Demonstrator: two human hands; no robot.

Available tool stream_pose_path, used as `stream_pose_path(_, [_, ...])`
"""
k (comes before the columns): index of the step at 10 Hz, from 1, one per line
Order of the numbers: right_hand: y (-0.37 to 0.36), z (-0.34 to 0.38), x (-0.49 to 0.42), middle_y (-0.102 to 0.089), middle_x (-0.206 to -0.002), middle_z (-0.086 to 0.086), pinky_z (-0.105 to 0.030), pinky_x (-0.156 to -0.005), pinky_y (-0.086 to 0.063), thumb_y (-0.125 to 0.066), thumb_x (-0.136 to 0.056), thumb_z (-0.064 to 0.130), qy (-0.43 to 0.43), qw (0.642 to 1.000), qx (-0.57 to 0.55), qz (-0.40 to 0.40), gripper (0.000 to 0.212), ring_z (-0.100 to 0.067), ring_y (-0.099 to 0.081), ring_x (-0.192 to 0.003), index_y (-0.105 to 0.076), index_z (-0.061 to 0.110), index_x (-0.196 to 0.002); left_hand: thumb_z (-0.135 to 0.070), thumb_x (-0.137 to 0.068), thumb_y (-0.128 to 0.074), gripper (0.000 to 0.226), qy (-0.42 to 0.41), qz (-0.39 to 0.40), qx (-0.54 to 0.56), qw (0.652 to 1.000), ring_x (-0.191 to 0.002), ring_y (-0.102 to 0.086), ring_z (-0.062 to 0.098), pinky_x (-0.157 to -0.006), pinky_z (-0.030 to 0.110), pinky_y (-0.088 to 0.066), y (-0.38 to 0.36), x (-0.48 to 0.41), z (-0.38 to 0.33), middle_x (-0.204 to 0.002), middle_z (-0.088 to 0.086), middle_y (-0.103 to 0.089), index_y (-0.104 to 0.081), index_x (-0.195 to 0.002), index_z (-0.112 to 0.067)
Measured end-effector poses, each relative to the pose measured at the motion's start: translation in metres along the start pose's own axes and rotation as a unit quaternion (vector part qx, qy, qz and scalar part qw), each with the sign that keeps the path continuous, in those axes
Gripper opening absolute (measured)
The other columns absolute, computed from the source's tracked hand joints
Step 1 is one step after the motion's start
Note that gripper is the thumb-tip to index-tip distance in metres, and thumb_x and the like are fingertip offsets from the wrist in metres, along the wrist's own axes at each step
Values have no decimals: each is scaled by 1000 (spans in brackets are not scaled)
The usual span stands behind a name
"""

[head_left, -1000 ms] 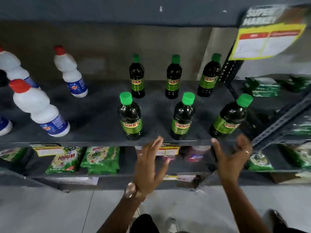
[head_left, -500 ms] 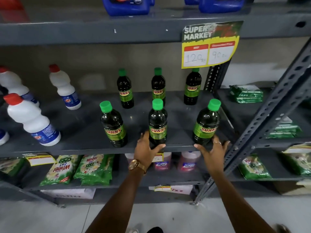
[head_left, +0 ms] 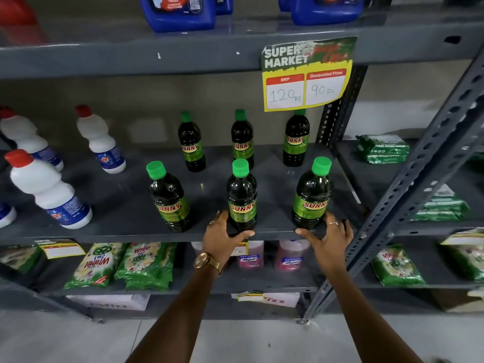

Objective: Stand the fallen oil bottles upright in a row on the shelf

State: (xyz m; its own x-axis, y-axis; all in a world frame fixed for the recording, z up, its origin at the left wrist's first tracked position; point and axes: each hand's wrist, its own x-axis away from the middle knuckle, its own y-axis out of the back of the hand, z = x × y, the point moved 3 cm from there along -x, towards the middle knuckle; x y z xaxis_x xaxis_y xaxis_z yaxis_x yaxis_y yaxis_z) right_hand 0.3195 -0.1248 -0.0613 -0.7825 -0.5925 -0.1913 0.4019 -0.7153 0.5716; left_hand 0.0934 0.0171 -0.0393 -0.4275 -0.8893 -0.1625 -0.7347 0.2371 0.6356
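Observation:
Six dark oil bottles with green caps and "SUNNY" labels stand upright in two rows on the grey shelf (head_left: pixel 117 226). The back row has three bottles: left (head_left: pixel 191 145), middle (head_left: pixel 242 140), right (head_left: pixel 296 140). At the shelf's front edge stand the front left bottle (head_left: pixel 170 200), the front middle bottle (head_left: pixel 242 195) and the front right bottle (head_left: pixel 311 195). My left hand (head_left: pixel 222 237), with a gold watch on the wrist, wraps the base of the front middle bottle. My right hand (head_left: pixel 327 237) cups the base of the front right bottle, thumb on one side and fingers on the other.
White bottles with red caps (head_left: pixel 49 195) stand left on the same shelf. A yellow price sign (head_left: pixel 306 74) hangs from the shelf above, under blue jugs (head_left: pixel 180 11). A perforated metal post (head_left: pixel 419 179) rises at right. Green packets (head_left: pixel 91 265) and pink bottles (head_left: pixel 250 258) fill the shelf below.
My hands rose from below the shelf edge to the bases of the front middle and front right bottles and closed on them. My view tilted upward.

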Motion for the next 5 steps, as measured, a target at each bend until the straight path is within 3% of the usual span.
stream_pose_path(2, [0, -4, -4, -51, -140, -17, -47, -113, -10, -80, -64, 52, -16, 1000, 6, 14, 86, -34, -11, -143, -47, 16, -135, -69, -54, -70, 78, 17, -6, -5, 1000, -103, -60, 21, -86, 39, -53, 2, -1, -2, -113, 4, -67, -55, -114, -21])
stream_pose_path(3, [2, 1, 0, -49, -140, -19, -51, -114, -12, -80, -65, 51, -24, 1000, 1, 16, 85, -34, -12, -143, -47, 16, -135, -64, -55, -74, 73, 31, 11, 15, 999, -104, -59, 19, -88, 33, -49, 2, 0, -4, -113, 2, -67, -56, -112, -23])
stream_pose_path(4, [6, 10, 2, -56, -133, -20, -48, -116, -4, -85, -62, 43, 24, 999, 2, 25, 88, -30, -25, -137, -47, 10, -135, -57, -60, -76, 74, 26, 34, 21, 999, -112, -56, 24, -95, 38, -47, 5, 1, -9, -120, 5, -63, -53, -119, -20])
stream_pose_path(5, [22, 20, 18, -44, -146, -15, -48, -117, -14, -85, -62, 44, 17, 998, -55, 24, 104, -31, -30, -139, -33, 9, -146, -49, -64, -78, 97, 21, 71, 36, 997, -131, -43, 27, -108, 47, -38, 9, 7, -13, -141, 7, -50, -30, -142, -18])
